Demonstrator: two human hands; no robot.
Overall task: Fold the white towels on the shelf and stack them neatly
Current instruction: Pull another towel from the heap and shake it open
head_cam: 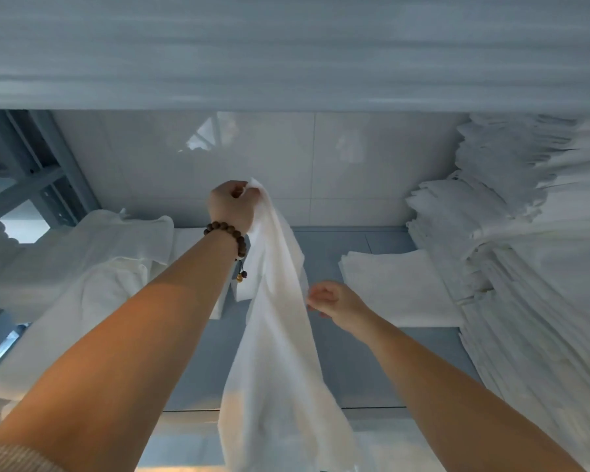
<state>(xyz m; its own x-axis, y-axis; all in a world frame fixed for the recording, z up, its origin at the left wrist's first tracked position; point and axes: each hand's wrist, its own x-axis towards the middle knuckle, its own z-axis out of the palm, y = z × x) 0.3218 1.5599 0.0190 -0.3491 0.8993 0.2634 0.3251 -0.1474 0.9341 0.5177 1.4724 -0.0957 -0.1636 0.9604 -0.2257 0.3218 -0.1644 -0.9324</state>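
The shelf (382,362) lies open under both your arms, a cleared bay that gives you room to work. To the right of your right hand, the tall stack of folded towels (525,267) fills that side, and the low folded pile (399,287) sits just beyond that hand, probably where the next one lands. Left of your left hand, the loose heap of unfolded towels (82,267) waits its turn. The white towel (276,335) hangs long from your raised left hand (230,207), which is pinching one corner so gravity straightens the cloth. Your right hand (331,299), fingers loosely curled, touches the towel's edge, likely feeling down for the next corner.
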